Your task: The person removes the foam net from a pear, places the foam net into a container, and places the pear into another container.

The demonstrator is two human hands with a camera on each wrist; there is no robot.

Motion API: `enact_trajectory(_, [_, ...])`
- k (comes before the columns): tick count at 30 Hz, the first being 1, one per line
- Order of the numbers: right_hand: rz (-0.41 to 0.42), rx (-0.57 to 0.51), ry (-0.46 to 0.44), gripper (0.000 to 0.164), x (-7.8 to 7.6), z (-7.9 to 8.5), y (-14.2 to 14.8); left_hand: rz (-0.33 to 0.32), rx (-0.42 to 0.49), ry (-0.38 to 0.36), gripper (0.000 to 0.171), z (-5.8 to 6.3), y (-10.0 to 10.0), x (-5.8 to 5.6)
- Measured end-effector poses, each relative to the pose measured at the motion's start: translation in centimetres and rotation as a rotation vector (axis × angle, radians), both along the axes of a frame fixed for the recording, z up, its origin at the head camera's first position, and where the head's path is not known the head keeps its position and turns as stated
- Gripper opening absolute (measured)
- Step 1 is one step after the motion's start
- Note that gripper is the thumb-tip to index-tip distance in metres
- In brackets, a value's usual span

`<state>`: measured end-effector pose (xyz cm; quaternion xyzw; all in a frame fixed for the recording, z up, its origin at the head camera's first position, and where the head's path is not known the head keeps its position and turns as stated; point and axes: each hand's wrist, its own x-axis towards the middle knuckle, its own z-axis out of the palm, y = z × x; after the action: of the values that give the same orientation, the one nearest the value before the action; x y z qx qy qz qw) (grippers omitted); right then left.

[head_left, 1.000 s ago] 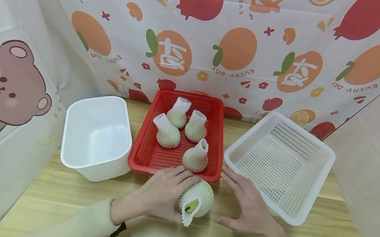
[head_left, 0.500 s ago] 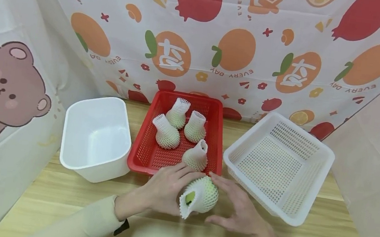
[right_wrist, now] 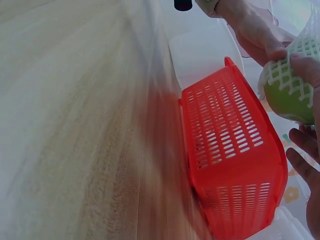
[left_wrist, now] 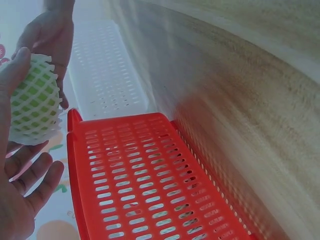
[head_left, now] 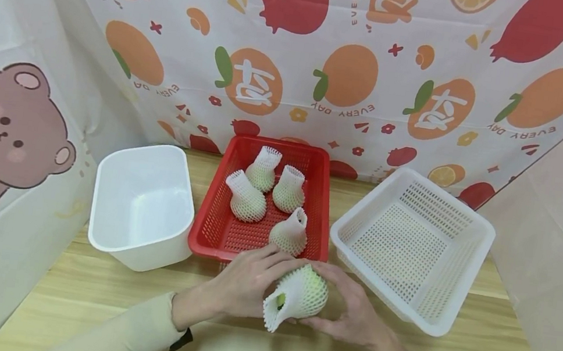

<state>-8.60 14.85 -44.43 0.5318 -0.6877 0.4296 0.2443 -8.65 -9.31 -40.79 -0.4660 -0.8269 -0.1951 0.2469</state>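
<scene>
A round green fruit (head_left: 310,294) in a white foam net is held between the two hands, above the table just in front of the red basket. My left hand (head_left: 246,281) grips its left side, fingers over the far side. From the right, my right hand (head_left: 353,312) holds it too, thumb at the near side and fingers at the far side. The net's open neck points toward the near left, with the stem showing inside. In the right wrist view, green skin of the fruit (right_wrist: 290,100) shows below the net's edge. The left wrist view shows the net round the fruit (left_wrist: 36,102).
Behind the hands stands the red basket (head_left: 204,242), with several fruits in foam nets (head_left: 249,202) inside. A white tub (head_left: 140,249) is at its left, a white perforated basket (head_left: 433,311) at its right. A printed curtain (head_left: 298,78) hangs behind the wooden table (head_left: 85,315).
My right hand has moved left, from apart to holding the fruit. The fruit has shifted slightly right and its net's neck has turned further left.
</scene>
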Motion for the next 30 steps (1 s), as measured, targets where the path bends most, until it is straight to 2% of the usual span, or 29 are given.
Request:
enact_trajectory(5, [0.022, -0.037, 0.005, 0.077, 0.0, 0.3, -0.3, -0.009, 0.014, -0.013, 0.103, -0.1, 0.0, 0.4])
enact_trajectory(12, [0.037, -0.071, 0.012, 0.076, -0.2, -0.2, -0.1, 0.007, -0.005, -0.025, 0.122, -0.1, -0.2, 0.6])
enact_trajectory(20, [-0.004, -0.088, 0.029, 0.078, -0.2, -0.6, 0.6, 0.036, -0.042, -0.097, 0.144, 0.5, -0.6, 1.4])
enact_trajectory(25, [-0.063, -0.055, 0.003, 0.079, 0.2, -0.6, 1.4, 0.040, -0.061, -0.093, 0.145, 0.9, -0.8, 1.7])
enact_trajectory(30, [-0.087, -0.024, -0.005, 0.079, 0.2, -0.1, 2.0, 0.037, -0.056, -0.082, 0.143, 1.4, -0.9, 2.0])
